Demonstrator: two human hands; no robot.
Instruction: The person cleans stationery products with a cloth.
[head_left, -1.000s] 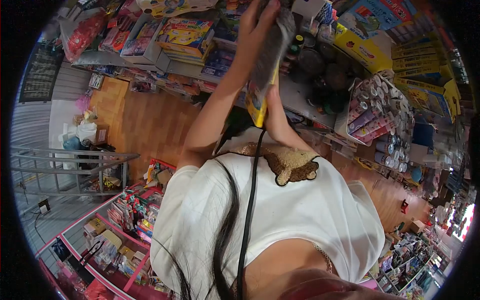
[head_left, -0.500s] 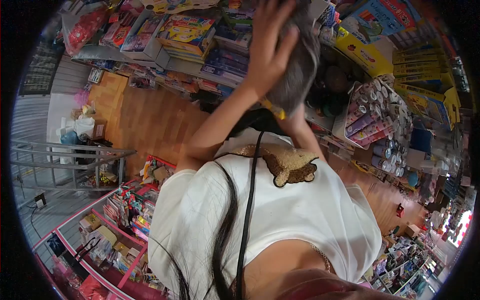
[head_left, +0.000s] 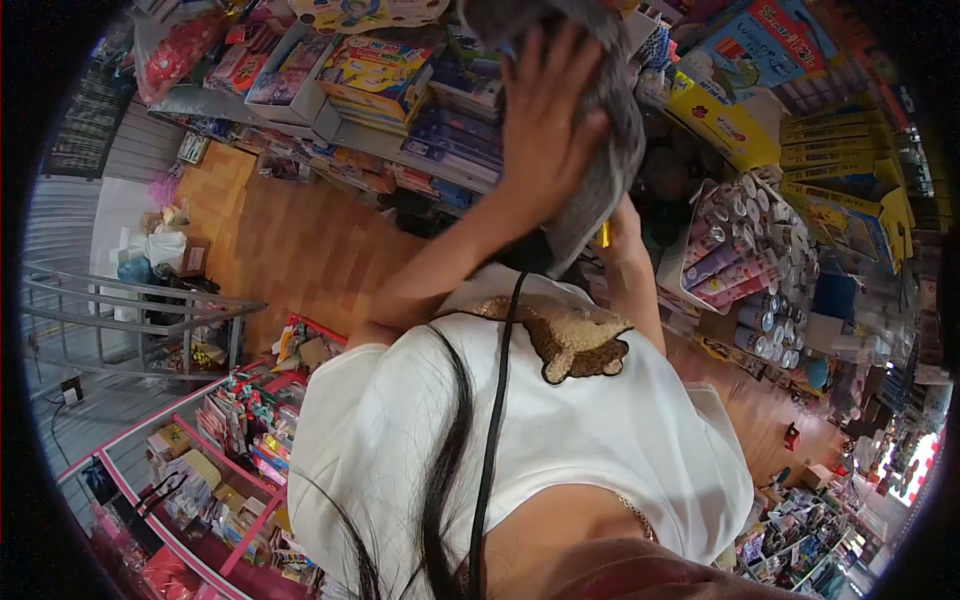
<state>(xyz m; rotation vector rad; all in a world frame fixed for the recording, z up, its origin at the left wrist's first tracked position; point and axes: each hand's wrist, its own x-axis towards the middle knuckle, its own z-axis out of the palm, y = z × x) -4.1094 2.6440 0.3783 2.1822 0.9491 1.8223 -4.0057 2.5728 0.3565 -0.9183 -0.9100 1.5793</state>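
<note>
A soft grey cloth [head_left: 610, 145] with a slightly fuzzy surface hangs in front of my chest, bunched and dark toward its top. My left hand [head_left: 550, 135] lies against it with the fingers spread and stretched upward. On the other side of the cloth is my right hand [head_left: 624, 222], close to its lower right edge; the fingers are hidden behind the fabric. A small yellow piece [head_left: 604, 234] shows between the cloth and my right hand; what it belongs to is not visible.
Ahead, shelves hold stacked yellow boxes [head_left: 375, 75] and purple boxes [head_left: 455, 135]. At right stand a bin of rolled tubes [head_left: 735, 245] and a yellow carton [head_left: 725, 120]. A metal railing [head_left: 140, 312] and a pink-edged display case [head_left: 185, 410] are at left.
The grey cloth has spread wider and shifted up and left at its top. My left hand has moved slightly down; my right forearm has swung a little to the right.
</note>
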